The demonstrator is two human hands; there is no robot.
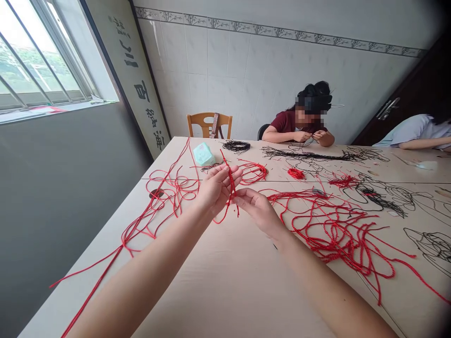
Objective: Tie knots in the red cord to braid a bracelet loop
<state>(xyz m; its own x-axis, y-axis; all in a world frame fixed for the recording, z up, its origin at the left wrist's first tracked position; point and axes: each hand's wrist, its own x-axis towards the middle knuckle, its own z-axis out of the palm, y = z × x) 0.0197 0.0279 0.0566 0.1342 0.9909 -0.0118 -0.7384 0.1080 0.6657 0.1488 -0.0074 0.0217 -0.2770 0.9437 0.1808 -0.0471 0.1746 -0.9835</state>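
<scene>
A red braided cord [231,180] runs across the fingers of my left hand [219,185], which are curled round it above the table. Its upper end sticks up past the fingers, and a loop hangs below. My right hand [254,205] pinches the lower part of the same cord between thumb and fingertips, close beside the left palm. To the left lie loose red cords [179,188] in loops. A large tangle of red braided cords [338,230] spreads over the table to the right.
A pale green box [203,154] and a coil of black cord [237,146] stand farther back. Black cord bundles [310,155] lie before a person in a dark red top [287,124]. Another person's sleeve [412,131] is at right. A wooden chair [209,123] stands beyond the table [225,281].
</scene>
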